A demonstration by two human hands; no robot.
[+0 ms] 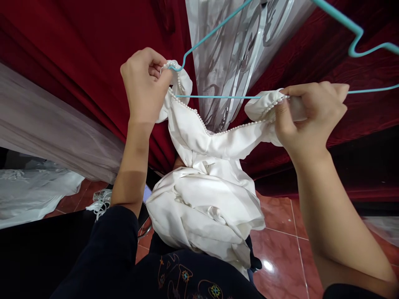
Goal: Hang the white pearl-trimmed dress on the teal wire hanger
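A white dress (215,195) with a pearl-trimmed neckline spreads between my two hands, its skirt bunched over my lap. My left hand (145,79) is closed, pinching the pearl-edged strap at the left end of a light-blue wire hanger (215,35). With fingers closed on the other strap, my right hand (311,110) grips its pearl edge on the right. The hanger's lower bar runs behind the neckline and passes on to the right of my right hand. Whether the right fingers also touch the wire cannot be made out.
Dark red drapes (87,54) and a sheer white curtain (218,50) hang in front. Another light-blue hanger part (343,23) juts in at the upper right. White fabric (34,191) lies at the left, near a white cord (101,203). Reddish tiles (280,249) cover the floor.
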